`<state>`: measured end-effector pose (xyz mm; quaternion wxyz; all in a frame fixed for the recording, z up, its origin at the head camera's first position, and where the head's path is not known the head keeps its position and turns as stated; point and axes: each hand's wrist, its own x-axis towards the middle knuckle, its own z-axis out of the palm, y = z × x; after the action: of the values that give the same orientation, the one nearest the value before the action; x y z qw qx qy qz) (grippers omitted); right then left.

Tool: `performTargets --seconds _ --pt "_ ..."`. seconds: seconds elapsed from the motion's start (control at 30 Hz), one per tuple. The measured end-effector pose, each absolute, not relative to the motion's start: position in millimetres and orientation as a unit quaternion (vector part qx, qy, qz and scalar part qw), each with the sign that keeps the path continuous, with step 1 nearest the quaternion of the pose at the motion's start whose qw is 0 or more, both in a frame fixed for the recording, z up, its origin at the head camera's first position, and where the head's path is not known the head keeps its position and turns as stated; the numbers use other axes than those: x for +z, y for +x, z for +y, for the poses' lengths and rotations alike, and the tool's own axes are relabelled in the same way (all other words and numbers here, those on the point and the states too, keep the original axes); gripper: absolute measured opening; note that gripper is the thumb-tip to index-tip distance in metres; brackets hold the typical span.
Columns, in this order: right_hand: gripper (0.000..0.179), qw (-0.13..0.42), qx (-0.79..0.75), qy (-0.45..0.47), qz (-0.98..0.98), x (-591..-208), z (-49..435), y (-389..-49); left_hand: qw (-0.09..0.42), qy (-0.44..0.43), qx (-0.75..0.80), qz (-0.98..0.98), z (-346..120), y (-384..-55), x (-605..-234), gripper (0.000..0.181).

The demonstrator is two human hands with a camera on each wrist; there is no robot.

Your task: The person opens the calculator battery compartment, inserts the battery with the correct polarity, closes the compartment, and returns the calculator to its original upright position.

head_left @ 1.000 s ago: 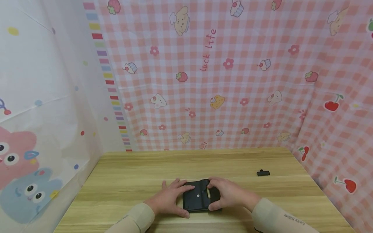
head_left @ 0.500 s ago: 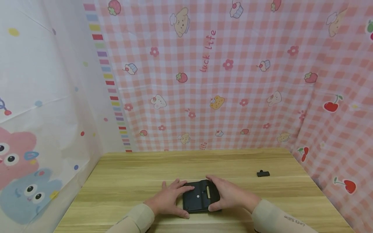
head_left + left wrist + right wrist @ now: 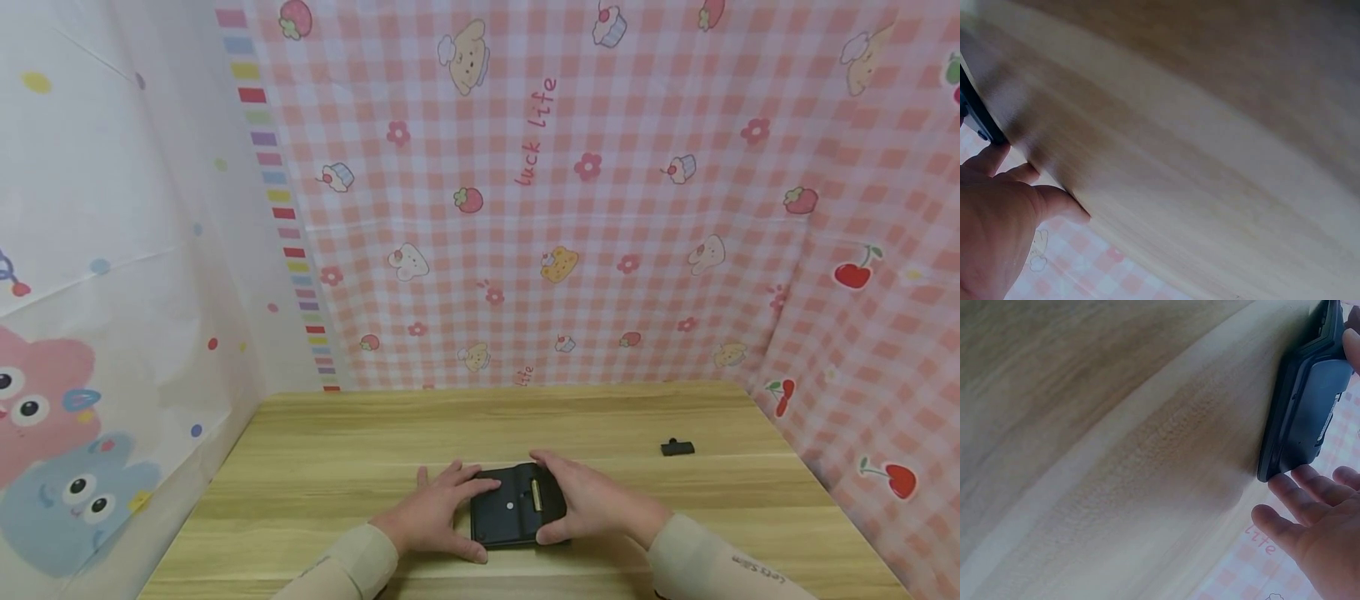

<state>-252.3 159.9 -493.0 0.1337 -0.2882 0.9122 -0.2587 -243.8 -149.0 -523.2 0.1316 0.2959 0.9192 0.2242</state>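
A black calculator-like device (image 3: 495, 525) lies back side up on the wooden table. A gold-coloured battery (image 3: 536, 495) shows in a slot on its raised right part. My left hand (image 3: 438, 512) rests on the device's left side, fingers spread, a fingertip on the back and the thumb by the near edge. At the right side, my right hand (image 3: 596, 500) spans the device with its thumb at the near corner and a straight finger beyond the far edge. In the right wrist view, the outstretched fingers touch or nearly touch the device's edge. Its underside is hidden.
A small black battery cover (image 3: 677, 448) with a tab lies at the right rear of the wooden table (image 3: 360, 433). Pink checked cloth (image 3: 450, 233) hangs behind and to the right, and white printed cloth (image 3: 150, 250) hangs on the left.
The right index finger has straightened and moved off the battery slot to the far edge, so more of the battery shows. My left hand and the device stay in place.
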Motion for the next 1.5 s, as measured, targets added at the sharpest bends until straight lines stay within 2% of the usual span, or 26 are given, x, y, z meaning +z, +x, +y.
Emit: performTargets --seconds 0.33,0.47,0.7,0.97,1.27,1.5 --pt "0.109 0.131 -0.257 -0.300 0.909 -490 159 -251 0.131 0.297 0.220 0.920 -149 -244 -523 0.097" --pt "0.097 0.108 -0.253 -0.298 0.914 -483 168 -252 0.131 0.297 0.218 0.920 -149 -245 -524 0.097" --pt "0.073 0.034 -0.199 -0.199 0.959 -461 208 -269 0.131 0.299 0.220 0.919 -150 -245 -526 0.097" --pt "0.071 0.012 -0.205 -0.129 0.970 -446 270 -294 0.132 0.300 0.219 0.919 -150 -244 -524 0.097" --pt "0.076 0.028 -0.180 -0.064 0.981 -447 307 -301 0.135 0.297 0.220 0.919 -151 -244 -524 0.097" --pt "0.069 0.050 -0.169 -0.047 0.983 -453 318 -306 0.133 0.298 0.220 0.919 -150 -243 -522 0.097"
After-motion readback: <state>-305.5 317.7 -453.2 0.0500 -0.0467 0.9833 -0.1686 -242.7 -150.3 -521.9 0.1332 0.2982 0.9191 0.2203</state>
